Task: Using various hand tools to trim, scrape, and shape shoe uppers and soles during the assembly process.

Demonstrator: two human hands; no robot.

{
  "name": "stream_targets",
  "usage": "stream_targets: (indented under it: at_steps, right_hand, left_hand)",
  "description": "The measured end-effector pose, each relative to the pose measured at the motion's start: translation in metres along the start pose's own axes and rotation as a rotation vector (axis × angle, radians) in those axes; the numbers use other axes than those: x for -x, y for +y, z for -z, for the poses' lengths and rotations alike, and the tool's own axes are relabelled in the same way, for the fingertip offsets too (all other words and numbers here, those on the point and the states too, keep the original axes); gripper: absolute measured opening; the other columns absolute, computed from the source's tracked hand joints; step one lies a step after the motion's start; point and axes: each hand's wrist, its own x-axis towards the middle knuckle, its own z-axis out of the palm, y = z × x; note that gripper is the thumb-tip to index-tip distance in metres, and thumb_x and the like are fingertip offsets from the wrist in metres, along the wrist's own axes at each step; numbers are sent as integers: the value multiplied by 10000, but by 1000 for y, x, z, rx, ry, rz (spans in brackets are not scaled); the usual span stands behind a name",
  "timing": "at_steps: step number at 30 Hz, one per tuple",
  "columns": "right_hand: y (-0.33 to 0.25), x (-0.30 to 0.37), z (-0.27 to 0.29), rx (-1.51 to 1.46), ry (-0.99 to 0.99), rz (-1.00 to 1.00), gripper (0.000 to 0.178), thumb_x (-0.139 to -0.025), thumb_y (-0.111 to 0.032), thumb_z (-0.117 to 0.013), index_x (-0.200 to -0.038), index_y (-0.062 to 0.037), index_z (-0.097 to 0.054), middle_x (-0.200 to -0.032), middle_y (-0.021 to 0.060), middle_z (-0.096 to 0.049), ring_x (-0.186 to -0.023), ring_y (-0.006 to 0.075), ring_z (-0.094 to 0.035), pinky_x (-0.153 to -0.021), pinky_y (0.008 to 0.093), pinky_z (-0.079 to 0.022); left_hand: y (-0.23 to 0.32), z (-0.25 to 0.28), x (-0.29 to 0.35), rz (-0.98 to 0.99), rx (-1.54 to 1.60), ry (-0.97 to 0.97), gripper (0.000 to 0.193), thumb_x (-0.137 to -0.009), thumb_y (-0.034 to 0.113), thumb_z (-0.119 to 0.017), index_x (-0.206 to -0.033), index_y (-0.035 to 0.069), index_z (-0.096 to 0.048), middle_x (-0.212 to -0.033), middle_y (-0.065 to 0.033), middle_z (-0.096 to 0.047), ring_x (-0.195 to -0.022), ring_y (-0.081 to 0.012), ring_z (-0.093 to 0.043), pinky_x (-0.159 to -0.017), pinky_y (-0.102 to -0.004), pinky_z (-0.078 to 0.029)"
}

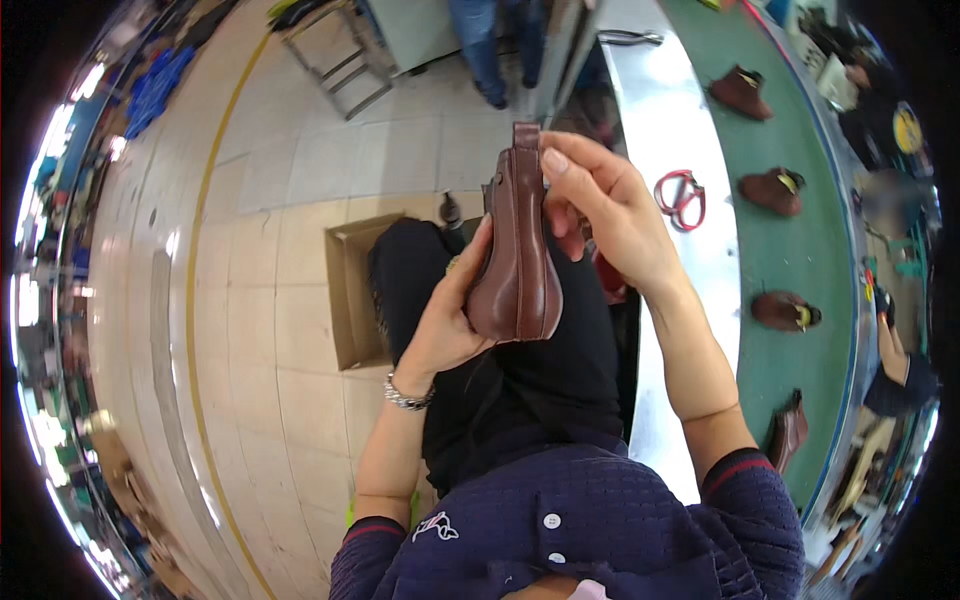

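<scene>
A glossy brown leather ankle boot (pixel 516 275) is held upright over my lap, its rounded heel turned toward me and a pull loop (pixel 525 136) standing up at the top. My left hand (pixel 440 318) wraps the boot's lower left side, thumb along the shaft. At the top right edge, beside the loop, my right hand (pixel 610 205) closes thumb and forefinger on the rim, its other fingers curled. The boot hides most of my left fingers.
Red-handled scissors (pixel 680 200) and dark pliers (pixel 630 38) lie on the metal ledge (pixel 690 340) at my right. Beyond it, several brown boots (pixel 772 190) stand on a green conveyor belt (pixel 735 155). A cardboard box (pixel 350 310) sits by my left leg. Another person's legs (pixel 490 45) are ahead.
</scene>
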Motion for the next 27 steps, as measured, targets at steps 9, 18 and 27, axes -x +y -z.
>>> stream_targets:
  at_steps: [9, 18, 27]
  right_hand:
    - [60, 21, 2, 134, -51, -149, 356, -996, -188, -517, -1309, -19, -541, -708, 8, -593, -603, 59, -566, -543, 207, -478]
    - [120, 121, 98, 1066, 430, -267, 467, -912, -213, -657, -1339, -70, -534, -1172, 157, -614, -1088, 263, -595, -868, 396, -517]
    - [82, 116, 59, 172, 214, -227, 392, -937, -206, -611, -1259, 16, -591, -1139, 168, -662, -992, 201, -645, -862, 324, -503]
  left_hand:
    - [-47, 9, 42, 120, 171, 138, 1154, -641, 34, -865, -1543, 95, -148, -1495, -103, -355, -1349, -214, -391, -1112, -351, -328]
    - [-44, 18, 48, 213, 256, 188, 1206, -648, 50, -869, -1552, 131, -75, -1549, -90, -271, -1383, -208, -353, -1119, -365, -337]
    - [-31, 6, 36, 195, -258, 65, 975, -649, 124, -840, -1484, 69, -340, -1537, -196, -263, -1393, -325, -335, -1122, -414, -302]
